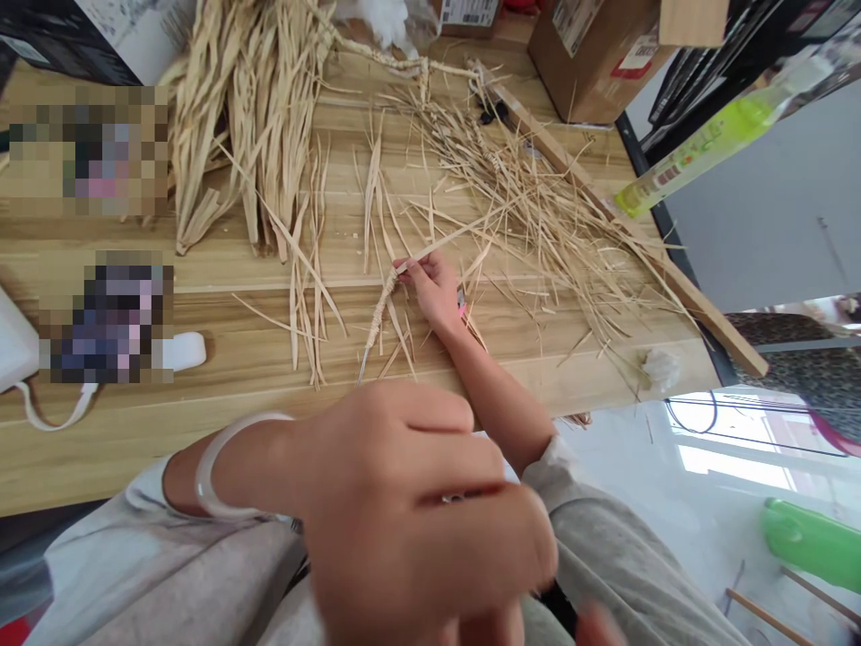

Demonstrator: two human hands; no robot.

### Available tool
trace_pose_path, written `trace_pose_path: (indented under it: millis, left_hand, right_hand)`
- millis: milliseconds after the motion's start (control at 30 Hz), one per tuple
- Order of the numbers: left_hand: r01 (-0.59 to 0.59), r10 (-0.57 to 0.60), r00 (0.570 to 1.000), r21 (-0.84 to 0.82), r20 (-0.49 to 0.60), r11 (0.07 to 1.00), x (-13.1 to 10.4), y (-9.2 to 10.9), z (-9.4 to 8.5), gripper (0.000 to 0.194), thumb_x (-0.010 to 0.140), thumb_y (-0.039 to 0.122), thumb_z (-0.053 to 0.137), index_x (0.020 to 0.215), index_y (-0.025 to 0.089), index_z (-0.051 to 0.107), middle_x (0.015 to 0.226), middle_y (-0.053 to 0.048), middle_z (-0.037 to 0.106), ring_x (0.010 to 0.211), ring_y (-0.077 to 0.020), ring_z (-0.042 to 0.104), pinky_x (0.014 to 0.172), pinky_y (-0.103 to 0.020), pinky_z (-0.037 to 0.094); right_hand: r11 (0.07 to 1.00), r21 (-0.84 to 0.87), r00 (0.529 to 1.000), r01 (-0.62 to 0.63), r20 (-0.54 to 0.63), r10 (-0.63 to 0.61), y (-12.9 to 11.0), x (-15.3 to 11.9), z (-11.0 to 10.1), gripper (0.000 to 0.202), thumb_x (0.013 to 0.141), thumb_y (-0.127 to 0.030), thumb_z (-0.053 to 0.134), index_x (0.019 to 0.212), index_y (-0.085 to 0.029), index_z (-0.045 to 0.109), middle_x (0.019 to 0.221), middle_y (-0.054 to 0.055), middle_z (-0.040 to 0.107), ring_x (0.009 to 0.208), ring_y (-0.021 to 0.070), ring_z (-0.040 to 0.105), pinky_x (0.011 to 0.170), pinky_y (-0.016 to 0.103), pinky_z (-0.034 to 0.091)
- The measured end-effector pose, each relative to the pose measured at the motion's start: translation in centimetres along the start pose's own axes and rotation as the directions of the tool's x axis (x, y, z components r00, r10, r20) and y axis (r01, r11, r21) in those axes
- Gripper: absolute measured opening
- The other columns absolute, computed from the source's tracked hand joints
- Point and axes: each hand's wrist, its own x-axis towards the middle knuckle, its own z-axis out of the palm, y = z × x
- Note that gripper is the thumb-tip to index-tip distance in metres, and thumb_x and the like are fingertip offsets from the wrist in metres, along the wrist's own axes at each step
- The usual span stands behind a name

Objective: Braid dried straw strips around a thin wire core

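Note:
My right hand pinches the upper end of a thin wire wrapped in straw. A flat straw strip runs from those fingertips up to the right. Below the wrapping, bare metal wire shows and passes out of sight behind my left hand. Very near the camera, my left hand is raised with its fingers curled closed, a pale bangle on its wrist. What its fingers hold, if anything, is hidden. Loose straw strips lie on the wooden table around the wire.
A thick bundle of dried straw lies at the back left, and a heap of thin strips to the right. Beyond are a wooden bar, a cardboard box and a yellow-green bottle. A white cable lies left.

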Motion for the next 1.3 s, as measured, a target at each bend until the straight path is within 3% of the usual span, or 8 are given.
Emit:
trace_pose_path:
  millis: [100, 200, 300, 400, 600, 700, 900, 1300]
  left_hand:
    - [-0.063, 0.061, 0.998, 0.097, 0.02, 0.993, 2.0, -2.6, 1.2, 0.015, 0.081, 0.033, 0.061, 0.068, 0.031, 0.069, 0.054, -0.001, 0.061, 0.058, -0.0207, 0.059, 0.056, -0.038, 0.048]
    - [-0.167, 0.125, 0.963, 0.166, 0.237, 0.972, 3.7, -6.4, -0.2, 0.022, 0.082, 0.027, 0.052, 0.067, 0.026, 0.069, 0.055, -0.001, 0.064, 0.051, -0.0156, 0.054, 0.052, -0.032, 0.04]
    - [0.012, -0.019, 0.999, 0.238, 0.026, 0.971, 4.0, -9.9, -2.5, 0.029, 0.088, 0.026, 0.05, 0.073, 0.022, 0.074, 0.051, 0.002, 0.06, 0.042, -0.0103, 0.044, 0.049, -0.028, 0.034]
    - [0.286, -0.265, 0.954, 0.169, -0.141, 0.943, 3.4, -12.6, -3.7, 0.027, 0.09, 0.034, 0.057, 0.086, 0.022, 0.08, 0.038, 0.006, 0.044, 0.035, -0.0083, 0.029, 0.041, -0.026, 0.022]
    - [0.375, -0.481, 0.788, -0.32, -0.384, 0.87, 2.5, -16.5, -2.3, 0.026, 0.07, 0.031, 0.083, 0.058, 0.017, 0.065, 0.08, -0.006, 0.076, 0.078, -0.0164, 0.071, 0.073, -0.027, 0.057]
    - [0.395, -0.583, 0.737, -0.483, -0.342, 0.781, 2.0, -17.3, -1.7, 0.031, 0.082, 0.043, 0.073, 0.07, 0.015, 0.067, 0.088, -0.008, 0.075, 0.081, -0.0164, 0.071, 0.07, -0.026, 0.059]
    - [0.528, -0.692, 0.721, -0.68, 0.042, 0.509, 0.9, -15.5, -1.8, 0.053, 0.071, 0.052, 0.079, 0.108, 0.017, 0.063, 0.073, 0.0, 0.068, 0.044, -0.0128, 0.059, 0.032, -0.022, 0.043]
    - [0.433, -0.628, 0.755, -0.576, -0.189, 0.694, -0.6, -15.7, -0.1, 0.035, 0.075, 0.048, 0.08, 0.09, 0.016, 0.075, 0.053, 0.002, 0.059, 0.038, -0.0051, 0.038, 0.034, -0.02, 0.027]
  right_hand:
    - [1.0, -0.012, 1.0, -0.002, 0.013, 0.002, -0.6, -0.2, 0.0, 0.032, 0.084, -0.052, 0.068, 0.087, -0.021, 0.064, 0.086, 0.002, 0.074, 0.075, 0.0114, 0.069, 0.078, 0.027, 0.058]
    - [0.999, -0.015, 0.999, 0.034, 0.007, -0.034, -1.3, -0.7, 0.1, 0.035, 0.084, -0.055, 0.067, 0.088, -0.02, 0.063, 0.093, 0.005, 0.075, 0.078, 0.0126, 0.069, 0.081, 0.03, 0.058]
    - [0.994, -0.023, 0.994, 0.108, 0.01, -0.108, -2.1, -1.3, 0.3, 0.037, 0.086, -0.057, 0.064, 0.092, -0.021, 0.064, 0.096, 0.005, 0.076, 0.081, 0.0133, 0.07, 0.086, 0.033, 0.058]
    - [0.981, -0.025, 0.98, 0.194, 0.042, -0.193, -3.0, -2.2, 0.7, 0.035, 0.088, -0.057, 0.062, 0.095, -0.023, 0.066, 0.097, 0.005, 0.076, 0.086, 0.0144, 0.07, 0.089, 0.035, 0.058]
    - [0.94, -0.069, 0.936, 0.334, 0.147, -0.321, -4.2, -5.3, 1.9, 0.021, 0.096, -0.044, 0.056, 0.1, -0.026, 0.066, 0.101, 0.005, 0.077, 0.091, 0.0158, 0.073, 0.087, 0.035, 0.059]
    - [0.899, -0.132, 0.898, 0.418, 0.213, -0.386, -4.7, -6.6, 2.4, 0.017, 0.098, -0.037, 0.052, 0.098, -0.027, 0.066, 0.102, 0.005, 0.077, 0.098, 0.0179, 0.074, 0.089, 0.037, 0.059]
    - [0.8, -0.155, 0.812, 0.579, 0.199, -0.549, -5.1, -7.8, 3.0, 0.013, 0.093, -0.02, 0.056, 0.094, -0.028, 0.066, 0.095, 0.005, 0.079, 0.094, 0.019, 0.077, 0.08, 0.035, 0.063]
    - [0.877, -0.168, 0.891, 0.45, 0.15, -0.428, -5.4, -8.9, 3.0, 0.013, 0.093, -0.02, 0.056, 0.095, -0.031, 0.063, 0.09, 0.003, 0.078, 0.083, 0.0201, 0.076, 0.076, 0.039, 0.063]
